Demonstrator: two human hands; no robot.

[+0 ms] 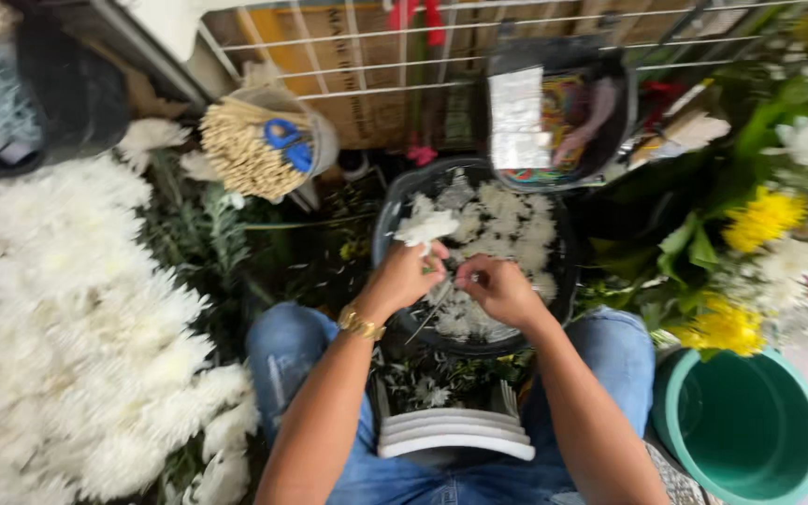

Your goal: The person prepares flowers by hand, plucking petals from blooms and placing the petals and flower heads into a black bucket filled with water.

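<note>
My left hand [404, 278] grips a white flower head [425, 225] by its short stem, held over a dark round basin [568, 266] filled with several white flower heads. A gold bracelet [359, 324] sits on that wrist. My right hand [500, 290] is closed beside it, fingers pinched near the flower's stem; what it pinches is too small to tell. Both hands hover above the basin's near half, between my knees in blue jeans.
A big heap of white flowers [58, 327] fills the left. A container of thin sticks with blue scissors [287, 143] stands behind. Yellow and white blooms [759, 220] crowd the right above a green bucket [745, 425]. A wire rack [376, 56] closes the back.
</note>
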